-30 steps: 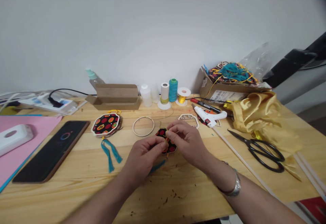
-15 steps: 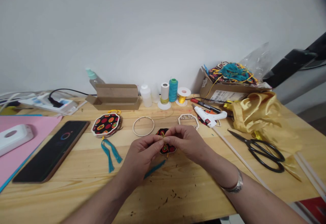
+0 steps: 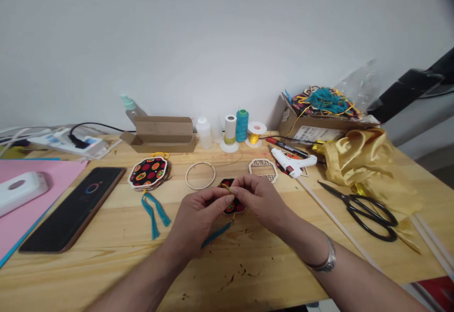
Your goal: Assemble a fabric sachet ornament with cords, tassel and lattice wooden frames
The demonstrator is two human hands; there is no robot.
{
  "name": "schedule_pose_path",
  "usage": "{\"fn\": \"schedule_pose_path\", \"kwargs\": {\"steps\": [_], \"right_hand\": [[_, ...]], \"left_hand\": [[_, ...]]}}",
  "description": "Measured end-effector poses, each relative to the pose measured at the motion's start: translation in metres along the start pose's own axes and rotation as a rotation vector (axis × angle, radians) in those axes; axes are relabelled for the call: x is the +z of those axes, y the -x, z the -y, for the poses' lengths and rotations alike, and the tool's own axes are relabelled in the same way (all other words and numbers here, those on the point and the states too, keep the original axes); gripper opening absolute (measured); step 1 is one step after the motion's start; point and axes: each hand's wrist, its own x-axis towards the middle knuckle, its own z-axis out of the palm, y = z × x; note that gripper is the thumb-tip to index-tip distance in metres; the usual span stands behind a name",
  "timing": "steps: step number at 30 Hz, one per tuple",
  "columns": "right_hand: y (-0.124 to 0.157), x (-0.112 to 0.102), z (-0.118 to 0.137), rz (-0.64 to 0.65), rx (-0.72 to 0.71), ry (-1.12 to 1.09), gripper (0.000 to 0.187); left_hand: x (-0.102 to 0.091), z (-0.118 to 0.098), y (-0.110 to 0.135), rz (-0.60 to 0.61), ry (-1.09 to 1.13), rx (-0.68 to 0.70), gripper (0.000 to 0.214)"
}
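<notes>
My left hand (image 3: 200, 213) and my right hand (image 3: 261, 202) meet at the middle of the table, thumb and forefinger of each pinched together. Between their fingertips is a short bit of yellow cord (image 3: 224, 186); its ends are hidden by the fingers. Just beneath lies a patterned black, red and orange ornament (image 3: 237, 207) with a pale scalloped edge, partly covered by both hands. From its lower edge a teal tassel (image 3: 217, 234) runs down to the left. A silver bracelet (image 3: 327, 258) circles my right wrist.
A stack of similar ornaments (image 3: 149, 172) and a wooden ring (image 3: 200, 176) lie to the left. A lattice frame (image 3: 263, 169), glue gun (image 3: 294, 163) and black scissors (image 3: 369, 215) lie right. Thread spools (image 3: 241, 126) and a cardboard box (image 3: 159, 142) stand behind. A phone (image 3: 74, 208) lies far left.
My fingertips have shifted very slightly at the yellow cord, both hands still pinching. The whole view has moved a little; the ornament stays under the hands.
</notes>
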Motion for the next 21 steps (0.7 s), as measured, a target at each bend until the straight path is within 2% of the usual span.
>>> {"fn": "schedule_pose_path", "kwargs": {"steps": [3,8,12,18,21], "right_hand": [[0.0012,0.002,-0.0004,0.008,0.034,-0.112,0.011],[0.0024,0.0013,0.0013,0.084,0.114,-0.29,0.017],[0.0017,-0.0002,-0.0005,0.094,0.12,-0.299,0.019],[0.0005,-0.001,0.0031,0.072,0.126,-0.311,0.019],[-0.0003,-0.0027,0.0043,0.066,0.15,-0.25,0.018]], "left_hand": [[-0.0008,-0.0014,0.0001,-0.024,-0.029,0.014,0.011],[-0.0026,-0.0008,0.0005,0.014,-0.054,0.051,0.013],[-0.0025,-0.0006,0.001,0.034,0.004,0.056,0.012],[-0.0022,-0.0015,0.0009,-0.002,0.077,0.051,0.008],[-0.0024,-0.001,0.0007,-0.006,0.11,0.054,0.008]]}}
